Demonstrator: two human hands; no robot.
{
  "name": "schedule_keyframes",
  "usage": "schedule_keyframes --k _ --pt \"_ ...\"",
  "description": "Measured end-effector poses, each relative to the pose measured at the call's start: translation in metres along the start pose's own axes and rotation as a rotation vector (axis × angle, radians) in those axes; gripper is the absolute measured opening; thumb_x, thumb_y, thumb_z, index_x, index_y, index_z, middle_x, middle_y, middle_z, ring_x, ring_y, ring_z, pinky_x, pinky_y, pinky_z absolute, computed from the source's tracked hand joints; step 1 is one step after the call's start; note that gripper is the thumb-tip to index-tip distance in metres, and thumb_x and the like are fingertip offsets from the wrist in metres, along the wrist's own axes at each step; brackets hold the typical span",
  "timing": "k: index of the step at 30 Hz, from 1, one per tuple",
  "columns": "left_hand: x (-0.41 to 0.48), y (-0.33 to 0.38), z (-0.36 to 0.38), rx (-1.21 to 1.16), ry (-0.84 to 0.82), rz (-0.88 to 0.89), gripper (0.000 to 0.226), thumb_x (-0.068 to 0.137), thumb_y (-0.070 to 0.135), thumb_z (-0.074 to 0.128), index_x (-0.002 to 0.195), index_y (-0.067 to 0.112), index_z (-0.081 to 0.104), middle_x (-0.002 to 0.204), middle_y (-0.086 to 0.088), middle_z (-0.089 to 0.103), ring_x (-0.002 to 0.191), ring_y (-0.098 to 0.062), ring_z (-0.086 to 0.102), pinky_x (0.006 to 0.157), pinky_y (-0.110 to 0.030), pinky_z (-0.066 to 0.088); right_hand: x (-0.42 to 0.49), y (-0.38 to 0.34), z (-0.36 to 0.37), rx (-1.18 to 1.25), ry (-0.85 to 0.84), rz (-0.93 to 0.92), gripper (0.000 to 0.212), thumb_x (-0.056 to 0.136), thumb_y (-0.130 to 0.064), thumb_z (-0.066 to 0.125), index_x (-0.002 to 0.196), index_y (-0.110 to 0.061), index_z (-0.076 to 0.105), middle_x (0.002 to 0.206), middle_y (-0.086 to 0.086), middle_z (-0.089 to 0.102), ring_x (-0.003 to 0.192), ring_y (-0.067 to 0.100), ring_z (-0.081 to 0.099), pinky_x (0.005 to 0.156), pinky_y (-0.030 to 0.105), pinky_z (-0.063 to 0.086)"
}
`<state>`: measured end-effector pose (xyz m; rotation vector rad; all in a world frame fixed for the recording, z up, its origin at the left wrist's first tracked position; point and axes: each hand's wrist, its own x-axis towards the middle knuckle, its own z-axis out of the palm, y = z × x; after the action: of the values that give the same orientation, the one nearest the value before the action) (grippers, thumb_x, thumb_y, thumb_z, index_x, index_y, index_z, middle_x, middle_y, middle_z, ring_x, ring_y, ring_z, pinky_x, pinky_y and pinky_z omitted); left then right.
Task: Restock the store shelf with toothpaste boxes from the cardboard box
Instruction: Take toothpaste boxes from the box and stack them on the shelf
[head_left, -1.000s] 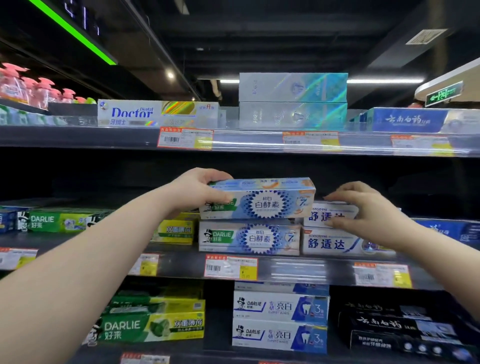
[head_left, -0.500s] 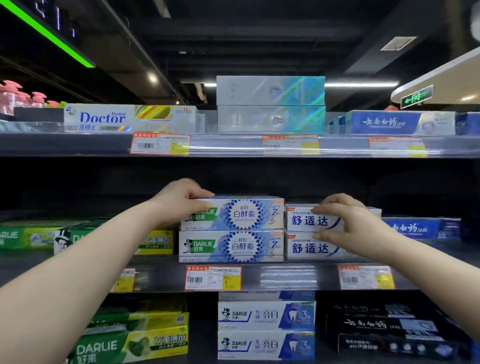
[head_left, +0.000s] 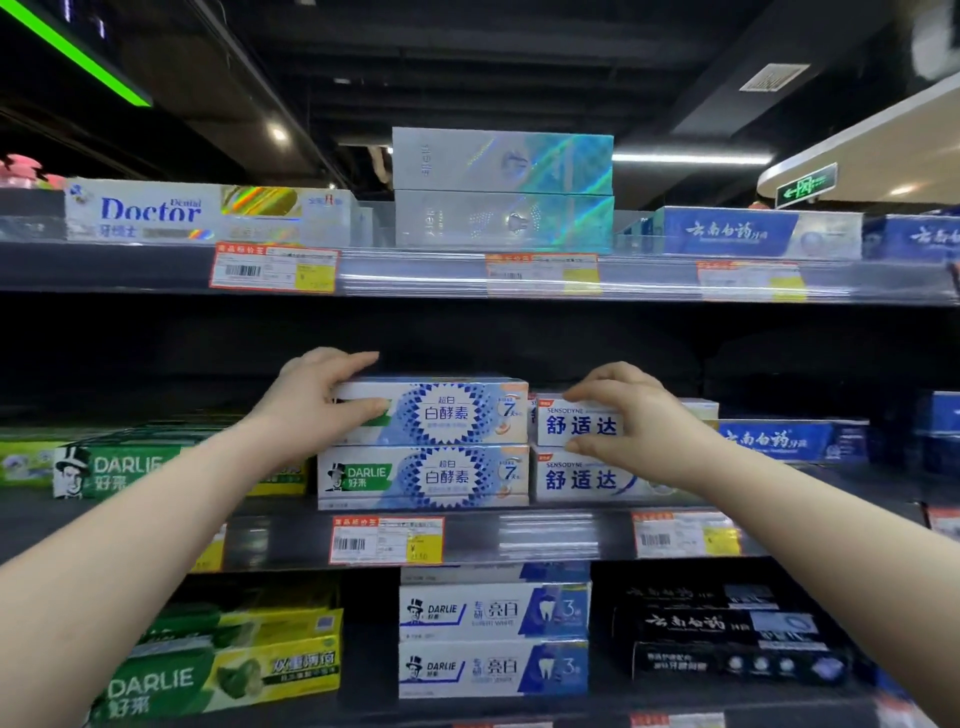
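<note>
Two hands up at the middle shelf (head_left: 545, 538), head view. Left hand (head_left: 317, 402) grips the left end of the top Darlie box (head_left: 452, 413) — fingers over its top edge, thumb curled across the front. That box sits stacked on a second Darlie box (head_left: 426, 477), right under the thumb. Right hand (head_left: 636, 423) pinches the upper Sensodyne box (head_left: 574, 425) — fingers on top, thumb at its lower edge. The lower Sensodyne box (head_left: 582, 480) lies just below the thumb.
</note>
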<state>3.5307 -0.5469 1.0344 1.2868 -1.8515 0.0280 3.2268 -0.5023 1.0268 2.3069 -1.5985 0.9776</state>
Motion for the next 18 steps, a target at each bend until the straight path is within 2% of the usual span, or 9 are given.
schedule_keyframes --k 3,5,7,10,13,18 --pt "-0.018 0.005 0.004 0.044 0.214 0.012 0.053 0.080 0.038 0.064 0.129 0.020 0.052 0.130 -0.008 0.049 0.127 -0.028 0.036 0.106 -0.038 0.030 -0.002 -0.003 -0.001 0.000 0.012 0.006 0.050 0.076 -0.035 0.070 0.123 -0.025 0.055 0.131 -0.002 0.043 0.127 0.019 0.036 0.107 0.034 0.033" --pt "-0.034 0.009 0.002 0.042 0.321 0.103 0.051 0.074 0.038 0.058 0.118 0.012 0.061 0.117 -0.012 0.057 0.115 -0.030 0.047 0.096 -0.035 0.036 -0.008 -0.006 -0.002 0.000 0.028 0.020 0.050 0.075 -0.035 0.071 0.122 -0.024 0.056 0.130 0.000 0.045 0.126 0.020 0.038 0.106 0.033 0.033" --pt "-0.054 0.014 0.000 -0.014 0.315 0.210 0.044 0.074 0.034 0.057 0.108 0.007 0.065 0.099 -0.006 0.059 0.098 -0.020 0.055 0.085 -0.028 0.040 -0.020 -0.012 -0.002 -0.012 0.027 0.046 0.051 0.075 -0.034 0.071 0.122 -0.022 0.056 0.131 0.001 0.045 0.125 0.020 0.040 0.104 0.029 0.032" --pt "-0.083 0.022 0.005 -0.138 0.185 0.270 0.040 0.074 0.034 0.057 0.104 0.009 0.064 0.084 0.011 0.051 0.075 -0.003 0.049 0.073 -0.018 0.038 -0.044 -0.021 0.000 -0.019 0.025 0.106 0.051 0.076 -0.032 0.071 0.124 -0.023 0.055 0.133 0.002 0.044 0.125 0.020 0.040 0.103 0.028 0.031" --pt "-0.106 0.021 0.025 -0.214 -0.003 0.180 0.042 0.075 0.036 0.063 0.111 0.015 0.062 0.089 0.007 0.053 0.080 -0.012 0.052 0.073 -0.022 0.040 -0.076 -0.024 0.005 -0.018 0.027 0.157 0.051 0.075 -0.032 0.072 0.122 -0.021 0.056 0.129 0.004 0.047 0.124 0.023 0.041 0.105 0.036 0.034" --pt "-0.146 0.026 0.081 -0.239 -0.324 0.100 0.045 0.077 0.035 0.069 0.117 0.018 0.058 0.103 -0.001 0.055 0.090 -0.017 0.053 0.079 -0.024 0.037 -0.162 -0.017 0.009 -0.097 -0.063 0.344 0.058 0.078 -0.039 0.068 0.130 -0.025 0.048 0.138 0.004 0.040 0.128 0.023 0.036 0.105 0.034 0.031"
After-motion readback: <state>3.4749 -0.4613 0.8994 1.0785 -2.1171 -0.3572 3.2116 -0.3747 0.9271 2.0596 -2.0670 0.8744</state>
